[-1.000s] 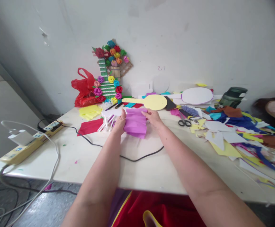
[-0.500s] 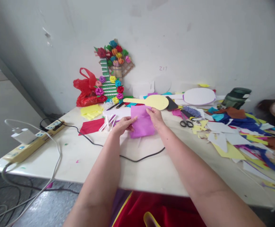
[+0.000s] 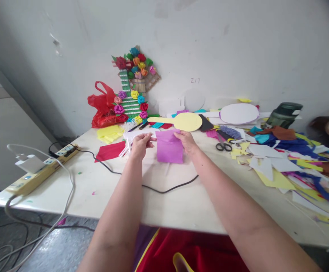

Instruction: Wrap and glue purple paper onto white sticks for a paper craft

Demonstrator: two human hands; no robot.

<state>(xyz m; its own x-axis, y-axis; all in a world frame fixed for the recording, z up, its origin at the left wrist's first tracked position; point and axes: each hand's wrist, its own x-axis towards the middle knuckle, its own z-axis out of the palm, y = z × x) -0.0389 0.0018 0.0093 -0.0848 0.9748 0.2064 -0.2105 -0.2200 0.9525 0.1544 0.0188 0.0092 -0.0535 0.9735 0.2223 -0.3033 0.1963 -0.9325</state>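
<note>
My right hand [image 3: 187,142] pinches the upper right corner of a purple crepe paper sheet [image 3: 170,149], which hangs above the table. Left of the sheet, apart from it, my left hand [image 3: 142,145] has its thumb and fingertips drawn together; whatever may be between them is hidden. Several thin white sticks [image 3: 124,152] lie beside and partly behind the left hand. A pale strip [image 3: 167,168] shows below the sheet's lower edge. Behind both hands lies a yellow paddle-shaped piece [image 3: 187,122] with a long handle.
Scissors [image 3: 223,146] and a heap of paper scraps [image 3: 277,158] lie at right, near a dark green bottle [image 3: 284,115]. A black cable [image 3: 164,192] crosses the table from the power strip [image 3: 44,170]. Paper flowers on a green guitar-shaped piece [image 3: 132,105] lean against the wall.
My left hand has come off the purple paper and moved left, toward the white sticks. The right hand still holds the sheet, whose left side now hangs free.
</note>
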